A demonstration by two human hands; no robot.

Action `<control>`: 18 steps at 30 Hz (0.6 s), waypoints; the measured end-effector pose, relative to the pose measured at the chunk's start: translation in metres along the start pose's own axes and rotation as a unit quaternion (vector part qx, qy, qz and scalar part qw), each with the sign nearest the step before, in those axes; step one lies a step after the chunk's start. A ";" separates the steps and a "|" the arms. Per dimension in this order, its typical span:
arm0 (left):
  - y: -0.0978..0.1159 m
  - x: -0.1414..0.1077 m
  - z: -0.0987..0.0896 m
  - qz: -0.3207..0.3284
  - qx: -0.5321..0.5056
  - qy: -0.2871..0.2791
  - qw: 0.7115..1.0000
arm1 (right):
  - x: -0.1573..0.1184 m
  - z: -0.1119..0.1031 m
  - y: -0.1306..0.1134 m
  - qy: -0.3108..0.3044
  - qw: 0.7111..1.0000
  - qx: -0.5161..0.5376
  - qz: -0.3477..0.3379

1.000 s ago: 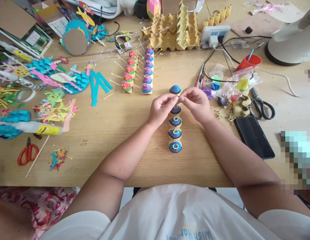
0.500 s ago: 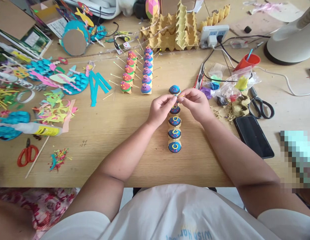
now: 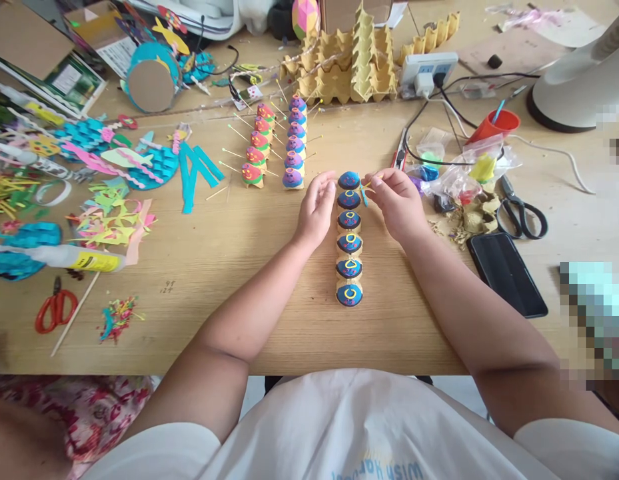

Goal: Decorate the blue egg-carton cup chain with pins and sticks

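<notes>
A strip of egg carton cups (image 3: 350,243) runs lengthwise in front of me, its domes covered in blue and dark clay with small faces. Yellow clay rings sit on all the domes but the far one. My left hand (image 3: 315,210) is beside the strip's far left side, thumb and fingers loosely apart, with nothing seen in it. My right hand (image 3: 398,205) is closed at the far right side, pinching a thin yellow strand (image 3: 368,184). A slim blue piece (image 3: 364,196) hangs under those fingertips; whether it is held too is unclear.
Finished red-green (image 3: 258,147) and purple-blue (image 3: 294,143) carton strips with pins stand farther off. Black scissors (image 3: 522,207), a phone (image 3: 506,273) and bagged clay (image 3: 454,177) lie to the right. Paper scraps (image 3: 114,217), a glue bottle (image 3: 79,257) and red scissors (image 3: 56,307) are at left.
My hands, together over the strip's far end before, have parted to either side. The left hand has let go, while the yellow strand is now at the right fingertips and the second dome's ring shows.
</notes>
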State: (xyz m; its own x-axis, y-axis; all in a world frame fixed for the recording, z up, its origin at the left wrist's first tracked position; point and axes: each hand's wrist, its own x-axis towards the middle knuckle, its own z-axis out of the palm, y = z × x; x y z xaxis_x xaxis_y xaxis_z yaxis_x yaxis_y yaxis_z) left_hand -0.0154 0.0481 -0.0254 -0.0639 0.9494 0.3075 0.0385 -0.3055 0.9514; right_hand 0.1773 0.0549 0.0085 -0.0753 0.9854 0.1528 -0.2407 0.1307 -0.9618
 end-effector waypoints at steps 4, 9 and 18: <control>0.002 -0.002 0.002 0.000 -0.005 -0.023 1.000 | -0.002 0.000 0.002 -0.028 0.999 -0.021 0.009; 0.007 -0.005 0.002 0.007 0.029 -0.002 1.000 | -0.002 0.000 -0.001 -0.046 0.997 -0.016 0.052; 0.014 -0.006 0.006 0.048 0.054 0.056 0.996 | -0.003 0.003 -0.007 -0.023 0.997 0.029 0.075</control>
State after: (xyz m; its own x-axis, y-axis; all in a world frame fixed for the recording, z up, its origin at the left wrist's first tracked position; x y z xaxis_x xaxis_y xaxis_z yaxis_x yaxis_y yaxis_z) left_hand -0.0088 0.0386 -0.0135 -0.1651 0.9002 0.4029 0.1573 -0.3793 0.9118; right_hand 0.1765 0.0506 0.0152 -0.1579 0.9873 0.0198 -0.2780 -0.0252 -0.9602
